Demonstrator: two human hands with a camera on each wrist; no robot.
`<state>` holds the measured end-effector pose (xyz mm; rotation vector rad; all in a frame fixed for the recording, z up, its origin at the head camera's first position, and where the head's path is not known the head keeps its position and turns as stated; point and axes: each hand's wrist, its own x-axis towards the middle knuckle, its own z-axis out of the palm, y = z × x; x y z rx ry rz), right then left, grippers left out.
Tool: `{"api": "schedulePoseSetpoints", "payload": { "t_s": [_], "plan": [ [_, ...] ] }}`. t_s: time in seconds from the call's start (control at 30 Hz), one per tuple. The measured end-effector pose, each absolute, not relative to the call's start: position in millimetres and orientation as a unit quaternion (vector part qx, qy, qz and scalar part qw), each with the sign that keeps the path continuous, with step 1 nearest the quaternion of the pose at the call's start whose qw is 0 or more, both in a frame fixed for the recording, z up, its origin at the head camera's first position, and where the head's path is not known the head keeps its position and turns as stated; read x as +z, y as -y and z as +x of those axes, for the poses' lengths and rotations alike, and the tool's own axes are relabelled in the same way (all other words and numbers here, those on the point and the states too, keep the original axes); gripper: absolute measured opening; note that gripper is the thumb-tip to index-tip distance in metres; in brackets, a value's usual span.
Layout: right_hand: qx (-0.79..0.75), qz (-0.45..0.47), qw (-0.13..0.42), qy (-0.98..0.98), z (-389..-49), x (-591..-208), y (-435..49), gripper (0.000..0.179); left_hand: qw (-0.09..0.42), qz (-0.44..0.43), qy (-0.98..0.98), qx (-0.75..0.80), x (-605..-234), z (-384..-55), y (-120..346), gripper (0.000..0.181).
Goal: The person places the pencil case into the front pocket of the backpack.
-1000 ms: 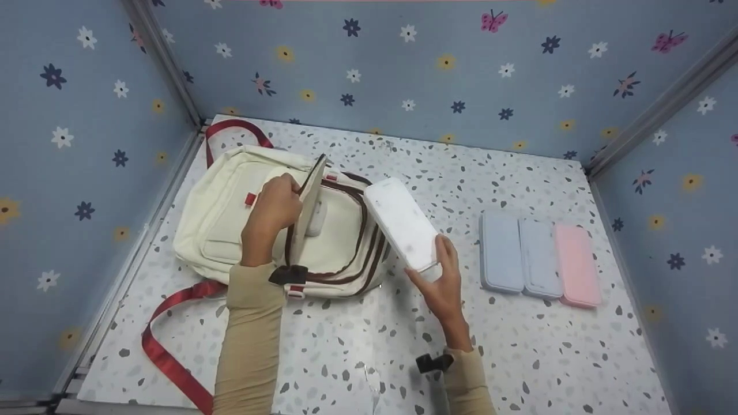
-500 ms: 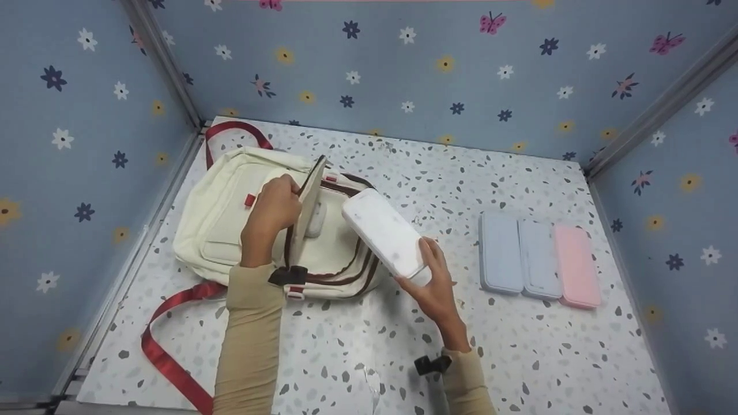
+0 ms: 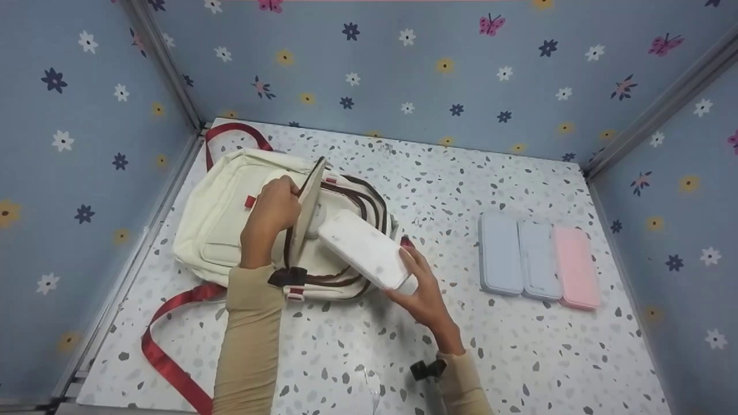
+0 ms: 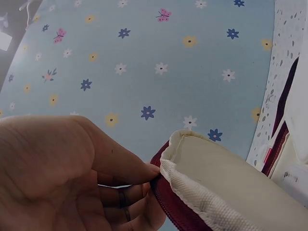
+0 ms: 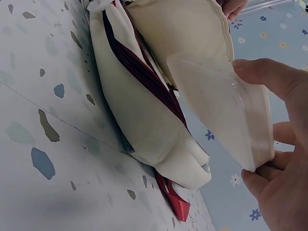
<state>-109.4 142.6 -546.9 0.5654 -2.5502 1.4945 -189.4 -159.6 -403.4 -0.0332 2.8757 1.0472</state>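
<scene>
A cream backpack (image 3: pixel 222 202) with brown-edged zips lies on the table, its front pocket flap (image 3: pixel 305 213) lifted. My left hand (image 3: pixel 275 207) pinches the flap's zipped edge between thumb and fingers, plain in the left wrist view, where the flap (image 4: pixel 226 178) stands up. My right hand (image 3: pixel 424 291) grips one end of a white rectangular case (image 3: pixel 363 248). The case's far end is over the pocket opening, close to the flap. In the right wrist view the thumb and fingers hold the case (image 5: pixel 221 106) by its edges. Inside the pocket a small grey-white object (image 3: pixel 315 222) shows partly.
Two light blue cases (image 3: pixel 500 253) and a pink case (image 3: pixel 576 266) lie side by side on the right of the speckled table (image 3: pixel 519 357). A red strap (image 3: pixel 173 369) trails at the front left. Flower-patterned panels (image 3: pixel 403 69) enclose the back and sides.
The right hand has carried the white case leftward and slightly down, from beside the backpack to over its open pocket, turning it flatter. The left hand keeps its hold on the flap.
</scene>
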Motion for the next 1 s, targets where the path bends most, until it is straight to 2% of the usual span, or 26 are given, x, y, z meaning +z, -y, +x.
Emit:
{"api": "schedulePoseSetpoints", "payload": {
  "t_s": [0.57,0.63,1.0],
  "plan": [
    [0.488,0.219,-0.017,0.844,-100.5,-541.2,-122.9,0.079,0.041,-0.010,-0.938,0.343,-405.0,-189.1,162.5,0.025],
    [0.482,0.227,-0.022,0.846,-104.6,-551.2,-122.9,0.080,0.045,-0.011,-0.938,0.344,-405.1,-189.1,163.0,0.025],
    [0.444,0.260,-0.040,0.857,-118.2,-549.7,-112.0,0.080,0.061,-0.004,-0.934,0.351,-404.1,-186.7,166.0,0.024]
  ]
}}
